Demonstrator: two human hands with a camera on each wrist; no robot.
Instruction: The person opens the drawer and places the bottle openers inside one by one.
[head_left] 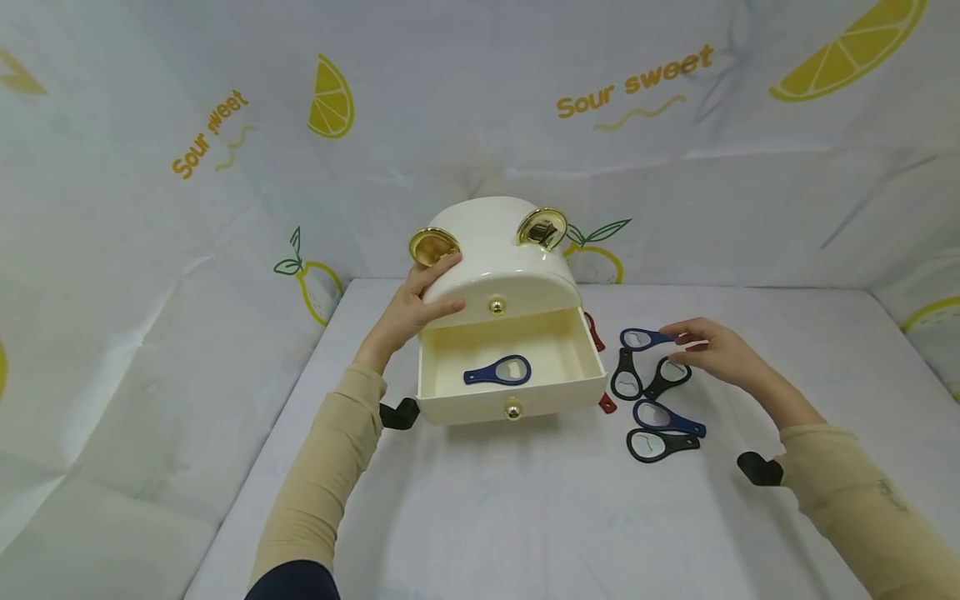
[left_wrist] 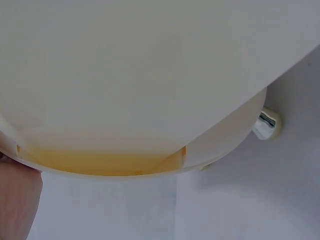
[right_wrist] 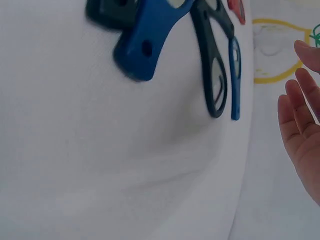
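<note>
A white, round-topped drawer box (head_left: 487, 279) with two gold ears stands at the back of the table. My left hand (head_left: 408, 312) rests on its upper left side, fingers extended by the gold ear and thumb along the front. The lower drawer (head_left: 465, 407) is pulled out, and a blue bottle opener (head_left: 491, 371) lies in it. To the right, my right hand (head_left: 712, 352) reaches over a group of bottle openers, fingertips close to the handle of another blue bottle opener (head_left: 637, 338). In the right wrist view, the right hand's fingers (right_wrist: 297, 107) are extended, apart from the openers.
Several black and blue bottle openers (head_left: 663, 444) lie loosely together right of the box. Red ones (head_left: 607, 403) are partly hidden beside the drawer. A gold knob (head_left: 513, 410) sticks out from the drawer front. White cloth (head_left: 480, 150) with lemon prints hangs behind the table.
</note>
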